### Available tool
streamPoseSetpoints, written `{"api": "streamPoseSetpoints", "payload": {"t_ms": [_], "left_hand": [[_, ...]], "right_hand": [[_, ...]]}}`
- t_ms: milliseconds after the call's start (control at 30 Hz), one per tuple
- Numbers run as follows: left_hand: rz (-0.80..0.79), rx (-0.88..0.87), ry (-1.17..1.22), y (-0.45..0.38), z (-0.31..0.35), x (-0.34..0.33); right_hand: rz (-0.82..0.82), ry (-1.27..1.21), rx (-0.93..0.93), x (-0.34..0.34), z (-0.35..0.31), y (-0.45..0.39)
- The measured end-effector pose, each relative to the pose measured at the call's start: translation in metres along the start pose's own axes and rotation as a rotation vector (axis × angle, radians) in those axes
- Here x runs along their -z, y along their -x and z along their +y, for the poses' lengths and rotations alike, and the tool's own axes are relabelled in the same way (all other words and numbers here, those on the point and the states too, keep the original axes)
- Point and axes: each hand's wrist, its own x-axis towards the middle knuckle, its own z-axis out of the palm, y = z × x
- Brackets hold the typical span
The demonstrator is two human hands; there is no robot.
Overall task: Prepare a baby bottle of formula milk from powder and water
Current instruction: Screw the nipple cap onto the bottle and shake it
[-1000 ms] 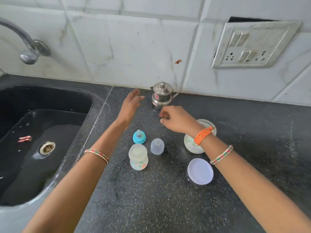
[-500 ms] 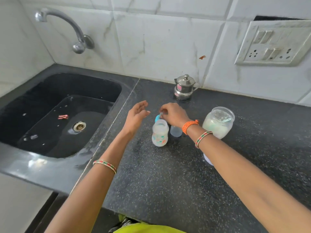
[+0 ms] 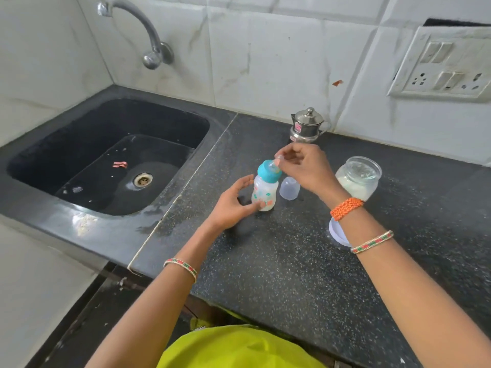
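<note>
— Teal plastic caught the eye first: where did that collar sit?

— The teal collar [image 3: 269, 174] sat tilted on the neck of the baby bottle [image 3: 263, 193], which stood on the black speckled bench [image 3: 279, 261] a little right of the sink [image 3: 106, 155].

— What did the right hand do?

— The right hand [image 3: 305, 168] came in from above, fingers curled, with the fingertips pinching the clear teat [image 3: 276, 163] at the collar's top.

— And the left?

— The left hand [image 3: 233, 205] cupped the lower body of the bottle. Its thumb pressed against the printed side near the base, and its fingers curved around toward the far side; how firmly they closed behind it I could not tell.

— What stood nearby?

— A clear bottle cap [image 3: 289, 188] stood just right of the bottle, beneath the right hand. Further right was an open glass jar [image 3: 357, 179] holding white powder, and its pale lid [image 3: 337, 235] lay on the bench nearer the person, partly hidden under the right wrist. A small steel pot [image 3: 307, 126] with a lid stood at the back, against the tiled wall.
</note>
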Motion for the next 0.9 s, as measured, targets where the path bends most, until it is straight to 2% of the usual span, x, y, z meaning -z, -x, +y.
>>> {"api": "streamPoseSetpoints", "payload": {"t_ms": [100, 233, 400, 667, 800, 900], "left_hand": [[-0.039, 0.002, -0.024, -0.003, -0.002, -0.009], [-0.007, 0.004, -0.078, -0.004, -0.013, -0.015], [0.038, -0.042, -0.102, -0.001, -0.014, -0.017], [0.045, -0.019, -0.114, -0.002, -0.017, -0.016], [0.042, -0.007, -0.131, -0.005, -0.017, -0.016], [0.045, -0.026, -0.123, -0.004, -0.018, -0.015]], "right_hand": [[-0.055, 0.077, 0.042, -0.009, -0.004, 0.006], [-0.079, 0.195, 0.082, -0.007, -0.009, 0.003], [-0.293, 0.506, 0.107, -0.007, -0.012, 0.000], [-0.490, 0.851, 0.195, -0.010, -0.043, -0.022], [-0.530, 0.949, 0.169, -0.021, -0.049, -0.025], [-0.445, 1.016, 0.148, -0.026, -0.051, -0.025]]}}
